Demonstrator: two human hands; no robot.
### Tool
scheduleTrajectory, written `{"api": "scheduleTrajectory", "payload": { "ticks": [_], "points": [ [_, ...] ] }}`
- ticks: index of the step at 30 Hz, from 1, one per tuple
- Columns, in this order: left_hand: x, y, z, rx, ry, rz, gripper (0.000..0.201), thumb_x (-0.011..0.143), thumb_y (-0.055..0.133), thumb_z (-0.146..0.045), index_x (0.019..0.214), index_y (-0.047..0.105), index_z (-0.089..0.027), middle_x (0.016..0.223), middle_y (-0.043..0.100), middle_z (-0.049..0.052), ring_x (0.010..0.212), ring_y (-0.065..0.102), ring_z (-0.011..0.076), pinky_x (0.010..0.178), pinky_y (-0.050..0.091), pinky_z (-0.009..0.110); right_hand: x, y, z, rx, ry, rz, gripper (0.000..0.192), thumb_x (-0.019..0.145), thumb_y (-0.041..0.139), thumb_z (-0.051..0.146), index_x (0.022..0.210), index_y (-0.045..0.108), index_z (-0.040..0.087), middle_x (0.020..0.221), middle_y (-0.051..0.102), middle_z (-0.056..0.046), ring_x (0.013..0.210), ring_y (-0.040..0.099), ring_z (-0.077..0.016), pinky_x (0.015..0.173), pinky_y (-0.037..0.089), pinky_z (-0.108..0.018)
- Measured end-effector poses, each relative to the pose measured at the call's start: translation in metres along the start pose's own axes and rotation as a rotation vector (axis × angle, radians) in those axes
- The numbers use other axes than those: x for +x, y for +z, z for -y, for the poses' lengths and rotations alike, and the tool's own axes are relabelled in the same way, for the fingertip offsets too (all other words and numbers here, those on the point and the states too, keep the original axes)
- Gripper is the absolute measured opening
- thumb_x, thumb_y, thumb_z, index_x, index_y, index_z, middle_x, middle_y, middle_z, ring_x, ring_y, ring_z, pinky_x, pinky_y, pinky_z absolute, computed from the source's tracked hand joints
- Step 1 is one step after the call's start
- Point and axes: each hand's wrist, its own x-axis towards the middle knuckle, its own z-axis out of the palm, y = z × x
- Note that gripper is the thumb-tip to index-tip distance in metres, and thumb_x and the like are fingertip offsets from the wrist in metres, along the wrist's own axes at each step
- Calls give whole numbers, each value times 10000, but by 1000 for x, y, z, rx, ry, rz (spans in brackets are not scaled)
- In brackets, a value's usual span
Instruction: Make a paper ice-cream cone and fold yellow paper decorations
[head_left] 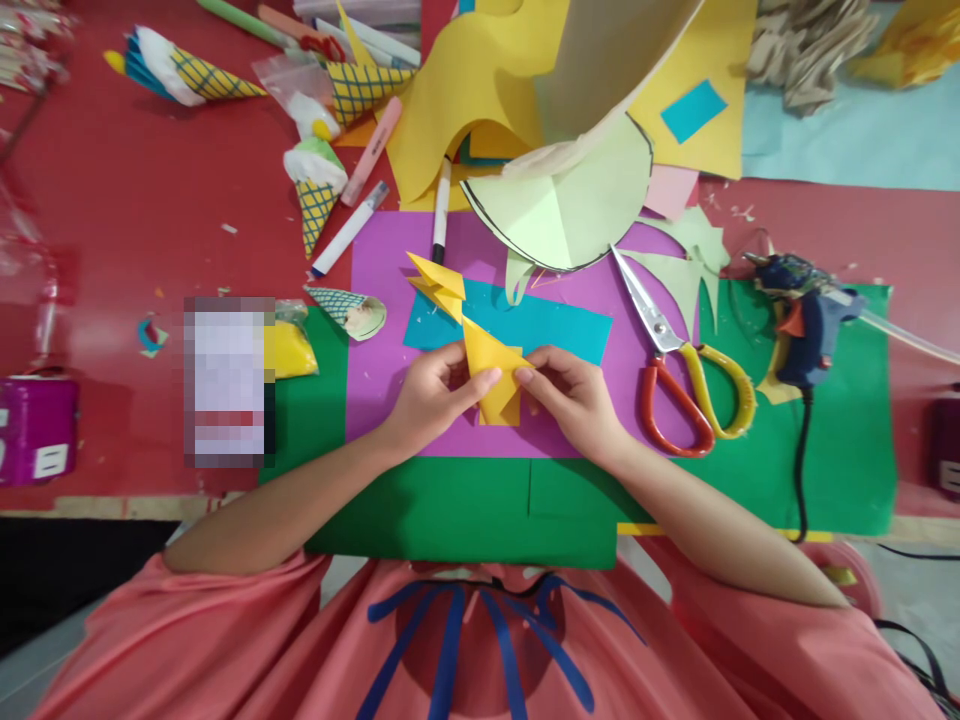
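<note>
A folded piece of yellow paper [499, 395] is held up between my two hands, above a purple sheet [382, 400]. My left hand [439, 395] pinches its left side with thumb and fingers. On the opposite side, my right hand [566, 395] pinches the right edge. The paper has a pointed flap at its upper left and a squarish lower part. Just beyond it, a smaller folded yellow paper piece [442, 285] lies at the edge of a blue paper strip [517, 325]. The fingertips behind the paper are partly hidden.
Scissors [660, 330] with red and yellow handles lie open at right, near a blue glue gun [814, 325] with its cord. Paper cones, including a small patterned cone [349, 310], and markers lie at left. A pale green paper semicircle [570, 210] lies beyond my hands.
</note>
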Motion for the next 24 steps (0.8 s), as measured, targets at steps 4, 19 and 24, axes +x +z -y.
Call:
{"api": "scheduleTrajectory", "payload": {
  "ticks": [4, 19, 24],
  "points": [
    [1, -1, 1, -6, -8, 2, 329, 741, 749, -432, 865, 630, -152, 660, 639, -19, 473, 603, 97, 411, 520, 190, -1, 0, 0, -9, -8, -1, 236, 891, 623, 373, 785, 587, 166, 658, 553, 32, 514, 502, -52, 475, 386, -188],
    [2, -5, -8, 104, 47, -21, 390, 757, 724, -501, 663, 550, -165, 529, 575, -35, 466, 544, 65, 452, 432, 160, 1, -4, 5, -29, -20, -42, 230, 892, 620, 337, 742, 564, 173, 611, 534, 42, 495, 496, -56, 465, 370, -202],
    [3, -6, -6, 97, 39, -44, 351, 760, 738, -475, 694, 599, -160, 561, 639, -18, 498, 610, 78, 493, 483, 160, 2, -5, 6, -40, -15, -65, 243, 877, 637, 364, 745, 570, 171, 590, 537, 42, 478, 500, -60, 453, 370, -205]
  ]
}}
